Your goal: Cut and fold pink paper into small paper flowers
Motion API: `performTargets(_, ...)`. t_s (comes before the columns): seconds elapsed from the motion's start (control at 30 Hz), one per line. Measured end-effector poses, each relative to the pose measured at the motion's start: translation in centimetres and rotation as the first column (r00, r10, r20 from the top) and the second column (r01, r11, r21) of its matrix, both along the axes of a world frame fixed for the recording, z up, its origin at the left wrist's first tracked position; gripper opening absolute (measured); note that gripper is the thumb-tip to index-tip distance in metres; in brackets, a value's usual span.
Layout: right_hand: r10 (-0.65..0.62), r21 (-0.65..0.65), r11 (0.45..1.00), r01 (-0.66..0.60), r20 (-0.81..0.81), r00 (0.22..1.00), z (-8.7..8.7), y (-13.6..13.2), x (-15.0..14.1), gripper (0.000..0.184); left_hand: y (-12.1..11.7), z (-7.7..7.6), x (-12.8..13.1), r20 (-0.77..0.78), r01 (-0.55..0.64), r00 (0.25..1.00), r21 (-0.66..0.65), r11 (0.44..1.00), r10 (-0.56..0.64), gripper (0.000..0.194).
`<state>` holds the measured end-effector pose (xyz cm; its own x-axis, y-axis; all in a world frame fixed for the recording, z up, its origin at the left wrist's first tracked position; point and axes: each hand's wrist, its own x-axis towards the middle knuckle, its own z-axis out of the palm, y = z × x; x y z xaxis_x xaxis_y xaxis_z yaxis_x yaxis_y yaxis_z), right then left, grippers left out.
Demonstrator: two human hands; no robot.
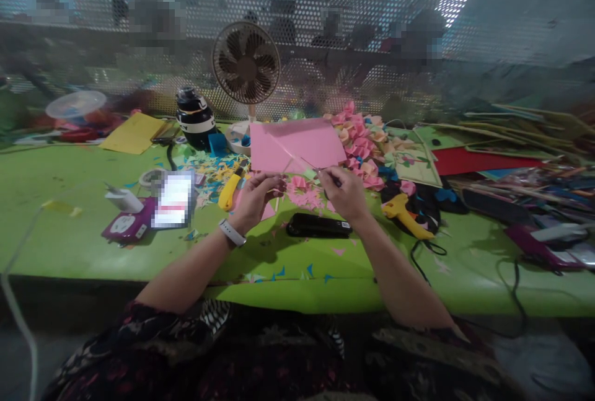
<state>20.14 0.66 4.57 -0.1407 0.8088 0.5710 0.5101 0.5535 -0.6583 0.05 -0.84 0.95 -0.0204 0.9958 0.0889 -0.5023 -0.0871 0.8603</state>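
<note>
My right hand [343,190] is closed, pinching a thin, see-through stick [294,157] that slants up and left over a pink paper sheet [297,142]. My left hand [259,198] is beside it with fingers curled together; whatever is between them is too small to make out. Pink paper scraps [304,193] lie under and between both hands. A black stapler [318,225] rests on the green table [288,258] just below them. Left of my left hand is a yellow cutter knife [231,187]. To the right of my right hand lies a yellow glue gun [406,215] with a cord.
Folded pink paper flowers [357,131] are heaped behind my right hand. A fan [246,66] and a dark bottle [195,119] stand at the back. A phone [173,199] and a purple box [127,224] lie left. Coloured sheets [488,159] are piled right.
</note>
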Motion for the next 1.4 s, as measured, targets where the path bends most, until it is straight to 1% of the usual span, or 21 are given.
performTargets(0.1, -0.019, -0.097, 0.995, 0.013, -0.055, 0.998, 0.0, 0.1, 0.1, 0.032, 0.0, 0.1, 0.0, 0.009, -0.014, 1.000, 0.005, 1.000, 0.014, 0.020)
performTargets(0.2, -0.010, -0.155, 0.988, -0.024, -0.213, 0.977, 0.1, 0.1, 0.1, 0.027, -0.1, 0.0, 0.2, -0.036, 0.018, 0.999, 0.027, 0.999, -0.017, 0.020)
performTargets(0.23, 0.007, -0.162, 0.985, -0.053, -0.272, 0.962, 0.1, 0.0, 0.0, 0.027, -0.2, -0.1, 0.3, -0.064, 0.035, 0.997, 0.035, 0.999, -0.032, 0.021)
performTargets(0.3, 0.068, -0.177, 0.974, -0.139, -0.359, 0.931, 0.2, -0.1, -0.1, 0.033, -0.4, -0.2, 0.6, -0.126, 0.065, 0.990, 0.051, 0.997, -0.058, 0.022)
performTargets(0.37, 0.134, -0.210, 0.948, -0.240, -0.420, 0.898, 0.4, -0.3, -0.2, 0.039, -0.6, -0.1, 0.7, -0.177, 0.083, 0.982, 0.066, 0.994, -0.070, 0.022)
performTargets(0.43, 0.175, -0.249, 0.915, -0.317, -0.464, 0.868, 0.5, -0.4, -0.3, 0.042, -0.8, -0.1, 0.8, -0.207, 0.090, 0.976, 0.078, 0.993, -0.072, 0.022)
performTargets(0.53, 0.191, -0.280, 0.889, -0.363, -0.495, 0.848, 0.5, -0.5, -0.4, 0.042, -1.0, 0.0, 0.8, -0.225, 0.098, 0.971, 0.094, 0.991, -0.075, 0.023)
performTargets(0.67, 0.183, -0.274, 0.890, -0.364, -0.516, 0.837, 0.1, 0.0, -0.3, 0.041, -1.3, 0.0, 0.8, -0.257, 0.118, 0.963, 0.112, 0.987, -0.086, 0.023)
performTargets(0.73, 0.180, -0.280, 0.880, -0.384, -0.552, 0.814, -0.1, 0.3, -0.3, 0.042, -1.4, 0.0, 0.8, -0.273, 0.122, 0.958, 0.102, 0.987, -0.091, 0.022)
performTargets(0.87, 0.153, -0.324, 0.830, -0.454, -0.651, 0.744, 0.2, 0.2, -0.4, 0.043, -1.5, 0.1, 0.8, -0.266, 0.122, 0.959, 0.090, 0.988, -0.094, 0.021)
performTargets(0.93, 0.140, -0.347, 0.805, -0.481, -0.676, 0.724, 0.5, -0.1, -0.4, 0.043, -1.5, 0.1, 0.9, -0.262, 0.119, 0.961, 0.090, 0.989, -0.092, 0.020)
performTargets(1.07, 0.135, -0.400, 0.766, -0.503, -0.665, 0.735, 0.7, -0.5, -0.6, 0.041, -1.6, 0.2, 0.9, -0.266, 0.116, 0.960, 0.091, 0.989, -0.088, 0.020)
performTargets(1.13, 0.129, -0.411, 0.758, -0.507, -0.666, 0.734, 0.7, -0.5, -0.7, 0.040, -1.6, 0.2, 0.9, -0.263, 0.121, 0.960, 0.093, 0.988, -0.093, 0.021)
performTargets(1.2, 0.124, -0.410, 0.763, -0.500, -0.666, 0.736, 0.6, -0.4, -0.8, 0.039, -1.6, 0.2, 0.9, -0.250, 0.123, 0.963, 0.091, 0.988, -0.097, 0.022)
performTargets(1.23, 0.121, -0.401, 0.777, -0.486, -0.662, 0.740, 0.5, -0.3, -0.8, 0.039, -1.5, 0.1, 0.9, -0.236, 0.124, 0.967, 0.089, 0.988, -0.100, 0.023)
performTargets(1.3, 0.107, -0.359, 0.832, -0.423, -0.645, 0.757, 0.4, 0.0, -0.6, 0.041, -1.3, 0.0, 0.9, -0.188, 0.119, 0.977, 0.080, 0.990, -0.102, 0.023)
performTargets(1.4, 0.073, -0.230, 0.937, -0.264, -0.608, 0.790, 0.2, -0.1, -0.3, 0.049, -0.9, 0.0, 0.9, -0.099, 0.091, 0.991, 0.043, 0.995, -0.087, 0.024)
